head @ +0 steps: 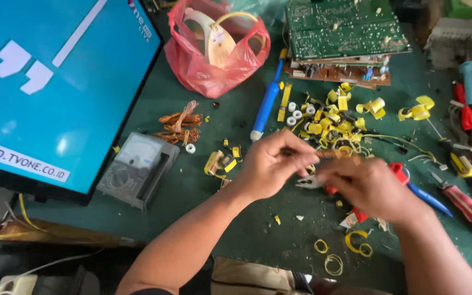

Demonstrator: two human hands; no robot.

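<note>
Small copper-wound part point(323, 154), thin and brownish, held between the two hands above the green work surface point(236, 229), near the middle of the view; long axis roughly level, running left to right, blurred, so the finer shape not readable. At far left, a flat screen point(55, 82), lit in blue, standing on the bench. Beside it, a grey analog meter point(137, 168), lying flat. Behind, a red plastic bag point(192, 65), open at the top, holding pale flat pieces and a loop of yellowish cord. Near the bag, loose bunches of copper wire point(178, 127). Then a blue soldering iron point(266, 104), lying with the tip toward the person. Left hand point(271, 164) closed, fingers pinching the left end of the part. Right hand point(370, 186) closed too, gripping red-handled pliers point(356, 191), jaws pointing left toward the part. Behind the hands, a heap of yellow tape scraps point(340, 117) and stacked green circuit boards point(342, 30). At right, red-handled tools point(468, 205), lying about.
</note>
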